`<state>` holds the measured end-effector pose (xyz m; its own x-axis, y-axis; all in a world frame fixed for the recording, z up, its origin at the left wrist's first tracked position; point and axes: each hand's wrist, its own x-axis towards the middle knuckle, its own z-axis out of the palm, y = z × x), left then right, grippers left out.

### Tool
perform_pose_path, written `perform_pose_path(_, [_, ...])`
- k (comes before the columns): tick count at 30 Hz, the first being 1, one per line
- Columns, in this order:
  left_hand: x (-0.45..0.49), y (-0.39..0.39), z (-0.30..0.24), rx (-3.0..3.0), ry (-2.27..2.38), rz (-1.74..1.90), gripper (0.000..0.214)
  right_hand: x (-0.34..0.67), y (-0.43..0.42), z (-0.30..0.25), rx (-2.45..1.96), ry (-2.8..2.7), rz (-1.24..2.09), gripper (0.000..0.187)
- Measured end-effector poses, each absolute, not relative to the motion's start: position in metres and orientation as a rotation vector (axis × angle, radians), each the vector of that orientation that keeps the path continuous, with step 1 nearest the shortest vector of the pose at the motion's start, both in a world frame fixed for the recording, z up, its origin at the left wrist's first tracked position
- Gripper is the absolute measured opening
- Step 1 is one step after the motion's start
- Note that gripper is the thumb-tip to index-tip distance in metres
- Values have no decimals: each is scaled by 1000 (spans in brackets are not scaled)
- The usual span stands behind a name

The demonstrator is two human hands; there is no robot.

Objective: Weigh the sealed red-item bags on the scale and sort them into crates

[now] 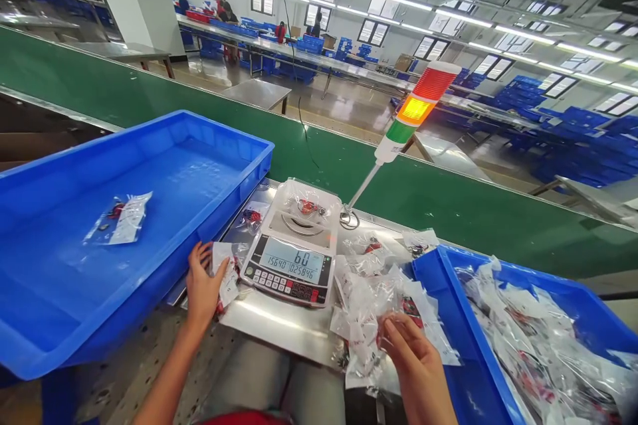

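My left hand (pixel 202 289) is beside the scale, with its thumb over a clear plastic bag with a white label (pixel 228 282) that it holds. My right hand (pixel 411 355) pinches the edge of a clear bag (pixel 369 329) in a pile right of the scale; red and dark parts show in the pile. On the digital scale (pixel 292 272), whose display reads 60, sits a translucent tray (pixel 331 202). In the tray lies a bag with red parts (pixel 310 207). Another bag (pixel 252 217) rests left of the scale.
At left stands a large blue bin (pixel 199 222) with one labelled bag (pixel 127 219) inside. A blue bin (pixel 468 319) full of bags is at right. Behind the scale rises a signal tower (pixel 416 109), its yellow section lit, before a green barrier (pixel 343 163). People work far back.
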<state>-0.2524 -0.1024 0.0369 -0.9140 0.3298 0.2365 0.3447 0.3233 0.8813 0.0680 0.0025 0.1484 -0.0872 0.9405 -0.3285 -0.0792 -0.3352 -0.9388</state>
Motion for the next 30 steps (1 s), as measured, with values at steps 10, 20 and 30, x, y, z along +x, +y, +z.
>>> perform_pose_path(10, [-257,-133,36,-977,-2158,-1566,33,79,17,141,-1471,-917,1549,53])
perform_pose_path(20, [-260,-132,27,-972,-2082,-1495,32,86,24,134,-1454,-868,1524,52])
perform_pose_path(30, [-291,-115,62,-1156,-2209,-1479,32,100,22,125,-1463,-972,1497,51])
